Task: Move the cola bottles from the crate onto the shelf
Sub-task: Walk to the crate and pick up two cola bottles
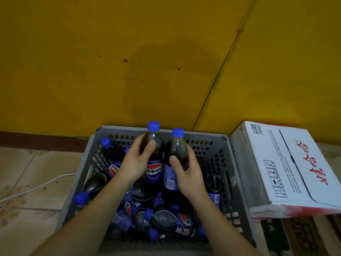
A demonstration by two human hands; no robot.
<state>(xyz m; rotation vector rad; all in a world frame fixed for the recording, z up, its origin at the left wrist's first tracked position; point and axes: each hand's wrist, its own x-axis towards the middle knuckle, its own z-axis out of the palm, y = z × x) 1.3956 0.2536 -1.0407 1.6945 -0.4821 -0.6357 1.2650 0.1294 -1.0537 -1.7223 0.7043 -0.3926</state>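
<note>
Left hand [137, 163] grips one upright Pepsi bottle [152, 154], right hand [186, 172] grips a second bottle [175, 156] beside it. Both caps up, long axes vertical, above grey crate [217, 145] of loose bottles [156, 218]. Shelf not in view.

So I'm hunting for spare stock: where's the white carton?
In the head view, the white carton sits at the right, directly beside the grey crate, on top of other boxes.
</note>
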